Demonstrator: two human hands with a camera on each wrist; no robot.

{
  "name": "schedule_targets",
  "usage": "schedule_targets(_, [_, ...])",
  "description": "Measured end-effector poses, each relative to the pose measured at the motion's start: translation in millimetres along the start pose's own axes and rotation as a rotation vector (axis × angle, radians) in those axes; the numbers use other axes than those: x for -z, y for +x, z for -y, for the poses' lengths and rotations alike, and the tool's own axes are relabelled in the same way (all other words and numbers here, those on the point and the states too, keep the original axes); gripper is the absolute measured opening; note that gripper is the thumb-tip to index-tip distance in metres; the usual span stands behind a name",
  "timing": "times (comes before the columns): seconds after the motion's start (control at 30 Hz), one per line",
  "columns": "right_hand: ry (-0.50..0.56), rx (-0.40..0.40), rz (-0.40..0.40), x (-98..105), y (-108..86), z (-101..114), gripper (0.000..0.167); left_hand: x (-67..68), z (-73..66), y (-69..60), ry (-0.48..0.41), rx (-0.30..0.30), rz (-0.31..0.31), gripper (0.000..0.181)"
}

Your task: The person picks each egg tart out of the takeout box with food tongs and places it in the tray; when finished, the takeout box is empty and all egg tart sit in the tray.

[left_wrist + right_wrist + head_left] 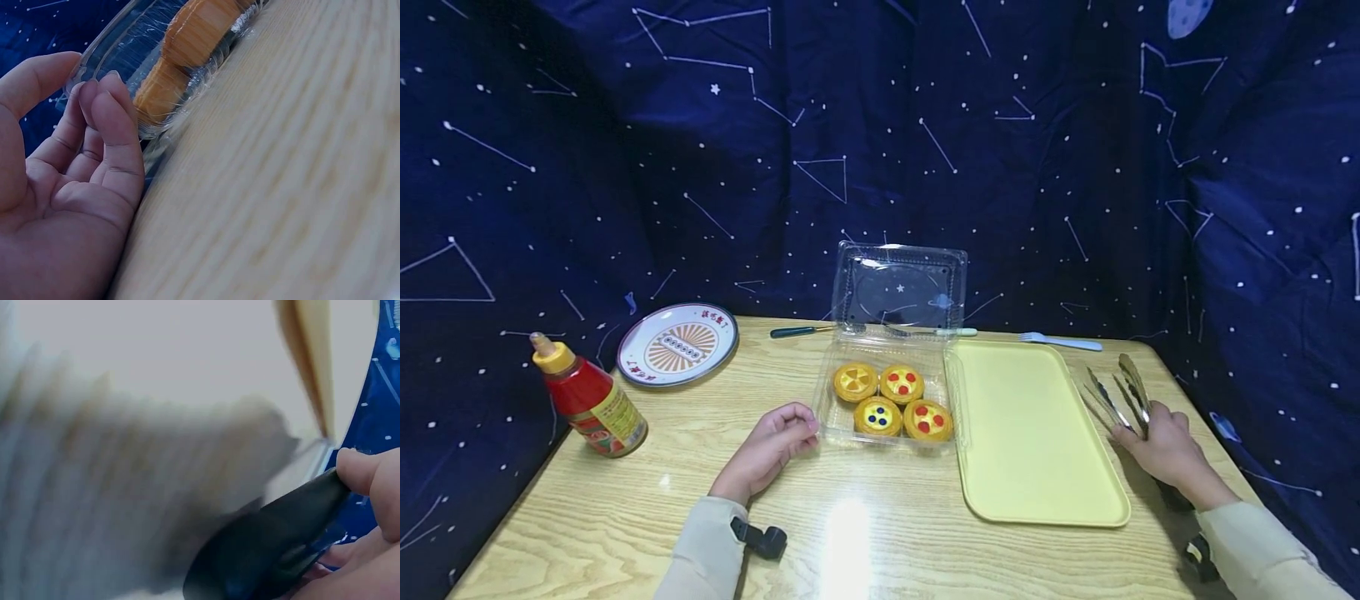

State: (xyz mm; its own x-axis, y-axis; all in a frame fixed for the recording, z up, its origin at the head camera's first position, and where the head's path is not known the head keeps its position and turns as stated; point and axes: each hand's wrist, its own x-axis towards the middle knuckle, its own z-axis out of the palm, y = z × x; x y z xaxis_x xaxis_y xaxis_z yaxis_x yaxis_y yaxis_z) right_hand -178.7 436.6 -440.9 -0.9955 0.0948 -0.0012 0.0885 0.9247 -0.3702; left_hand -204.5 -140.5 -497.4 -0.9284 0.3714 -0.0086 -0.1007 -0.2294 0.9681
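A clear plastic clamshell box stands with its lid up, holding several egg tarts topped with red, blue or orange pieces. At the box's near left corner is my left hand; in the left wrist view its thumb and curled fingers pinch the rim. My right hand grips a pair of metal tongs by the dark handle, right of the yellow tray. The tongs' tips spread apart, with nothing between them.
A red sauce bottle and a patterned plate are at the left. Along the back lie a dark-handled utensil, a pale-handled utensil and a light blue fork. A starry dark blue cloth hangs behind the table.
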Motion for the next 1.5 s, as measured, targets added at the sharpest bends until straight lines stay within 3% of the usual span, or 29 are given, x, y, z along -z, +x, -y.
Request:
schedule_targets(0.13, [0.043,0.028,-0.032,5.0,-2.0,12.7,0.081,0.1,-0.6,0.2,0.002,-0.001,-0.002,0.005])
schedule_targets(0.4, [0.08,0.172,-0.108,5.7,-3.5,39.2,0.069,-0.5,-1.4,-0.7,0.012,0.002,-0.003,0.007])
schedule_targets(0.63, [0.112,0.232,-0.179,5.2,-5.7,70.1,0.063,-0.1,-0.4,-2.2,0.013,-0.005,0.003,0.004])
schedule_targets(1.0, [0.062,0.258,-0.189,2.0,-5.7,110.6,0.071,-1.7,-0.2,-1.3,-0.017,-0.011,0.014,0.005])
schedule_targets(1.2, [0.04,0.312,-0.235,-2.7,-6.5,134.6,0.066,-2.5,-0.9,-1.1,-0.005,-0.003,-0.001,0.005])
schedule_targets(1.5, [0.025,0.407,-0.219,-10.0,-5.5,169.7,0.061,-2.3,-1.0,-0.9,-0.004,-0.003,0.004,0.005])
